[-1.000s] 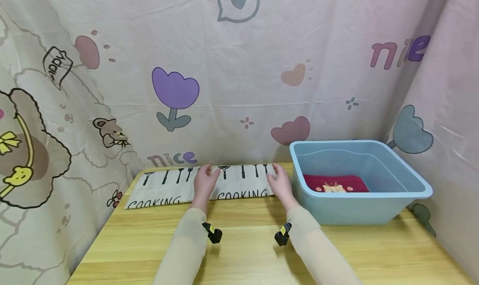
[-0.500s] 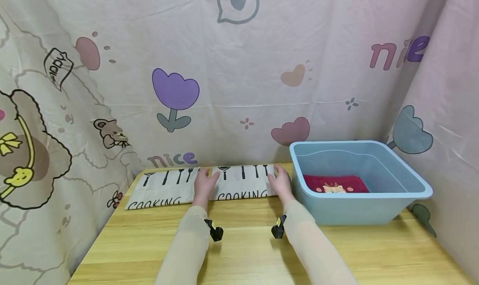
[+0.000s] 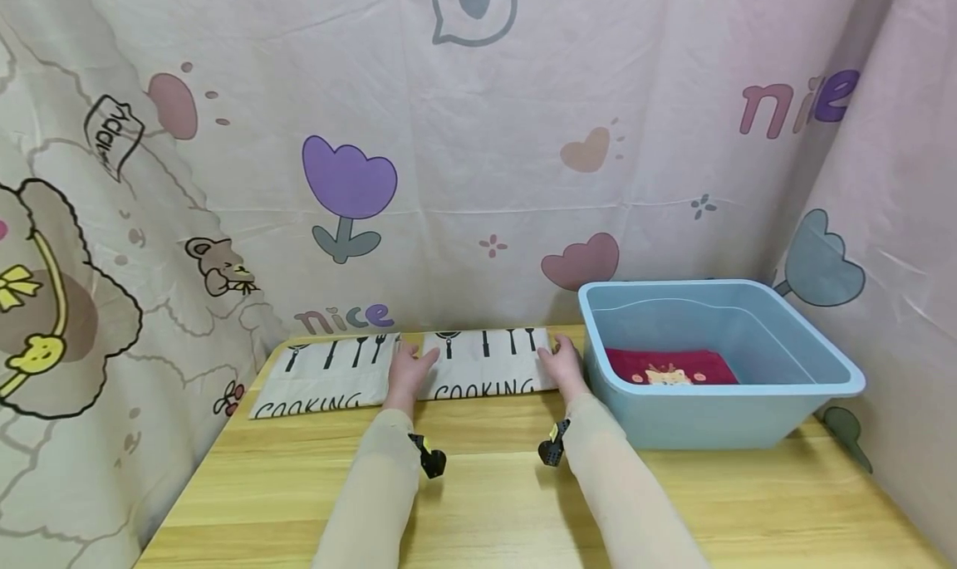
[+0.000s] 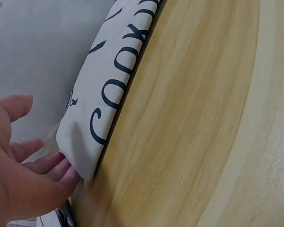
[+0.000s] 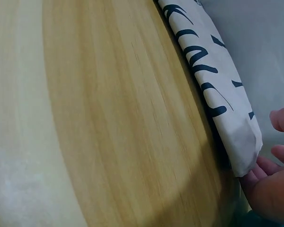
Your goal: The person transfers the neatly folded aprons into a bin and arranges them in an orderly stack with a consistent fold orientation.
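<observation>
A folded white cloth [image 3: 486, 363], printed with utensils and the word COOKING, lies flat on the table between my two hands. At its left edge is my left hand [image 3: 408, 371]; in the left wrist view its fingers [image 4: 61, 169] touch the corner and the thumb stands off the cloth. My right hand [image 3: 565, 366] is at the opposite edge, fingers [image 5: 265, 170] against the corner, partly hidden beneath it, thumb raised. A second folded cloth [image 3: 321, 378] with the same print lies left of my left hand.
On the right stands a light blue plastic tub [image 3: 718, 415], close to my right hand, with a dark red folded cloth [image 3: 703, 366] inside. A printed curtain [image 3: 478, 170] hangs behind the wooden table [image 3: 486, 486].
My right hand has lowered slightly against the cloth's right edge, its wrist shifting left. My left hand has settled a little lower at the left edge. The cloths and tub stay put.
</observation>
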`<state>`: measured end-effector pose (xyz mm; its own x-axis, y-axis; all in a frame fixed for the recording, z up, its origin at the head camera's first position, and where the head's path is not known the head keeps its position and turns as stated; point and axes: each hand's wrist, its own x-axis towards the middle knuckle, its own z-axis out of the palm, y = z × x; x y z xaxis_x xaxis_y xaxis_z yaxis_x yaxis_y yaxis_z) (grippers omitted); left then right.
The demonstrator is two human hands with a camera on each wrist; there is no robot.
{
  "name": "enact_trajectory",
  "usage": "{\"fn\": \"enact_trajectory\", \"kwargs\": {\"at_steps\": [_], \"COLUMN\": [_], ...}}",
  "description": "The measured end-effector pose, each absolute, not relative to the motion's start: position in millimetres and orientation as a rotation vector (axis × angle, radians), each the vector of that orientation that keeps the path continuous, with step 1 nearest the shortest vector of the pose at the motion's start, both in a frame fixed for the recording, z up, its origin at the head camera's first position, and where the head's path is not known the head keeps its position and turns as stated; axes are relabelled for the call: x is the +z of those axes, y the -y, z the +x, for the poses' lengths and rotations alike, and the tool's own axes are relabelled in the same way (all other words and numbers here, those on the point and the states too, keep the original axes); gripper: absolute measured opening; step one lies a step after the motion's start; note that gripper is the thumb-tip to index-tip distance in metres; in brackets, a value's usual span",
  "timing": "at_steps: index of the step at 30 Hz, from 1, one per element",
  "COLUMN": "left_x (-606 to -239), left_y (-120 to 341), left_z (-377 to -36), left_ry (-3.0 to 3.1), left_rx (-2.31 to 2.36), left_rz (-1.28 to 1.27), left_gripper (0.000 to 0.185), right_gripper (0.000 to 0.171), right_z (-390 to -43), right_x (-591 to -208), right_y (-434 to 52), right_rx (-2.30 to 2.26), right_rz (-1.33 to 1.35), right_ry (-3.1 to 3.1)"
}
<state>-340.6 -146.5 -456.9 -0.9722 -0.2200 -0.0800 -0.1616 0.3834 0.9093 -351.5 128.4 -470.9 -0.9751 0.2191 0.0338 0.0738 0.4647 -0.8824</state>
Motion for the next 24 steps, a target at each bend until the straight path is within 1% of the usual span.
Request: {"fn": "enact_trajectory", "kwargs": {"at_steps": [4,7,10,12,13,17,24], "left_x": [-458.3,-458.4,-458.5,-458.0,-457.6,-456.1,-461.5], "left_y": [146.8,148.1,150.1,151.2,151.8,153.8,157.3], "left_z": [-340.2,-339.0,-337.5,-336.4,-336.1,-335.2,-338.1], "left_ry": [2.585,2.596,2.610,2.618,2.624,2.648,2.667], "left_rx": [-1.697,-1.695,-1.679,-1.668,-1.660,-1.656,-1.639], "left_rz": [0.364,0.359,0.361,0.365,0.364,0.370,0.407], "left_gripper": [0.066,0.066,0.063,0.062,0.061,0.057,0.048], "right_gripper": [0.056,0.056,0.054,0.052,0.051,0.047,0.042], "right_z": [-362.6,-383.5,-390.1,-385.2,-374.3,-354.5,-351.0], "right_x": [-479.1,-505.4,-513.5,-507.1,-492.3,-472.2,-471.4], "right_y": [-131.6,-139.8,-141.6,-139.5,-135.3,-130.9,-130.1], "right_rx": [1.611,1.629,1.637,1.647,1.650,1.613,1.557], "right_rz": [-0.309,-0.280,-0.305,-0.334,-0.383,-0.370,-0.393], "right_ry": [2.554,2.504,2.496,2.500,2.539,2.553,2.602]}}
